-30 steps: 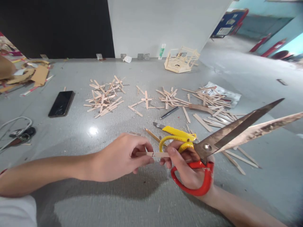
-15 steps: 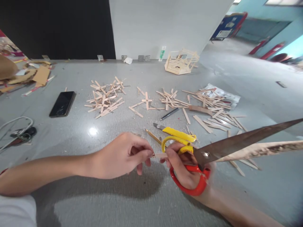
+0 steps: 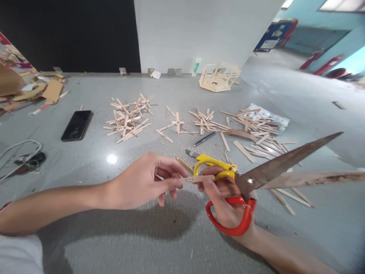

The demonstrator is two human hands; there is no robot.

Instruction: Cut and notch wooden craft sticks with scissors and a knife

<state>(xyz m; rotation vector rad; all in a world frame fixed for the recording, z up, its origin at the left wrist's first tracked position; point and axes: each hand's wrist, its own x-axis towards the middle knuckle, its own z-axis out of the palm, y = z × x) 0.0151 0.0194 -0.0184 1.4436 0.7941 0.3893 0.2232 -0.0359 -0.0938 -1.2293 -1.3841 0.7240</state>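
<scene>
Grey tabletop (image 3: pixel 114 247) beneath scissors (image 3: pixel 248 182) (1 pair)

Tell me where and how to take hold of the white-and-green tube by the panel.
I'd pinch the tube around its middle, coming from the near side or the left. It stands upright and slim, which should suit a level pinch; the white panel rises behind it and the wooden frame sits on its right. The left grip would first have to release the wooden stick.
</scene>
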